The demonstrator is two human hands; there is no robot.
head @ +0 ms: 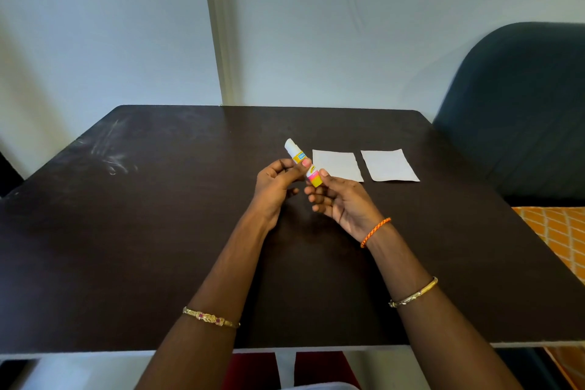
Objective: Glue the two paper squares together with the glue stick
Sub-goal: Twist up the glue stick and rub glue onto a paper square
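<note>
Glue stick point(303, 163) is held above the dark tabletop point(158, 231), tilted, cap end far-left. Left hand point(275, 187) pinches its upper body, right hand point(342, 199) pinches its base with curled fingers. Two paper squares point(337, 165) point(389, 165) lie flat just right, apart.

Glue stick point(301, 161) between the fingers is white up top, yellow with a blue label, pink-and-yellow at the bottom. Both papers point(337, 165) plain white, table point(158, 231) dark brown, wrist band point(375, 232) braided orange.
</note>
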